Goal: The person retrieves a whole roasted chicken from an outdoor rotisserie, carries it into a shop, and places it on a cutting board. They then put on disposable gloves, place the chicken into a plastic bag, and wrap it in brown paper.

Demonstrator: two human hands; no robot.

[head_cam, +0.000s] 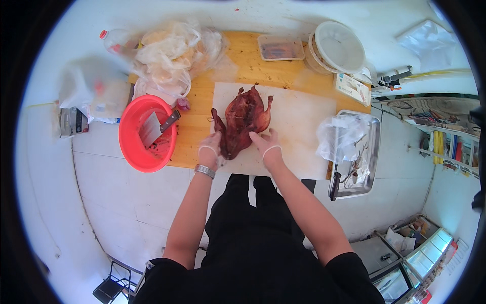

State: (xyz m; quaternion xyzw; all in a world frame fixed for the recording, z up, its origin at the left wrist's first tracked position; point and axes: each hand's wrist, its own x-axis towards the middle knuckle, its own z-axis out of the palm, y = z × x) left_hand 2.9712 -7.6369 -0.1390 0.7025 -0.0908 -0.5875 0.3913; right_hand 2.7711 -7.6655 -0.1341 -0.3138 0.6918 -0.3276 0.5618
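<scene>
A dark red-brown roast duck point(248, 114) lies on a white cutting board point(300, 133), its legs pointing away from me. The long neck folds along its left side. My left hand point(212, 146), in a clear disposable glove and with a metal-band watch at the wrist, grips the duck at the near left, by the neck. At the near right is my right hand point(267, 146), gloved as well. Its thumb touches the duck's side and its fingers are spread. The fingertips of my left hand are partly hidden.
Left stands a red plastic basin point(127, 133) with a cleaver point(152, 129) inside. A steel tray point(374, 152) at right holds a plastic bag point(338, 136), metal hooks and a dark-handled knife point(335, 186). Behind are plastic bags point(163, 57), a lidded container point(281, 47) and round tubs point(339, 47).
</scene>
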